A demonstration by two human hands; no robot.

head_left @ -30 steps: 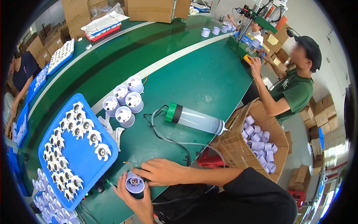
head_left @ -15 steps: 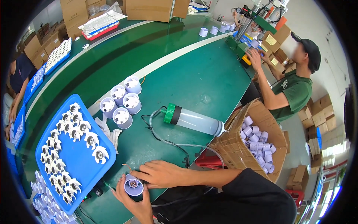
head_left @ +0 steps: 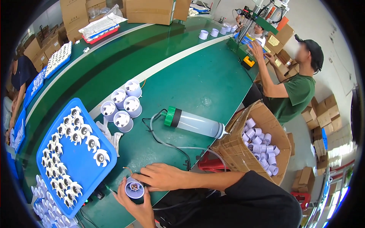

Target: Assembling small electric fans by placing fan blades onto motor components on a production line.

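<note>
A pale lilac plastic cup (head_left: 134, 193) with a small metal motor part in its middle stands on the green bench near the front edge. My left hand (head_left: 133, 205) is closed round its near side, thumb on the right and fingers on the left. My right hand (head_left: 161, 177) reaches in from the right, its fingers pressed to the cup's far rim, where a thin orange wire (head_left: 127, 168) sticks out. Left of my hands lies a blue tray (head_left: 89, 133) with several white fan impellers (head_left: 91, 142). Several cups with white impellers fitted (head_left: 122, 120) stand beyond it.
A clear cylinder with a green cap (head_left: 195, 122) lies on the bench, its tube and cable looping toward me. To the right, a cardboard box (head_left: 235, 146) holds loose lilac cups. A co-worker (head_left: 298, 89) sits by a press (head_left: 258, 22). White gloves (head_left: 110, 136) lie beside the tray.
My hands and the cup keep nearly the same place and pose. The view shifts slightly. Farther off, the co-worker's hands have moved a little at the press.
</note>
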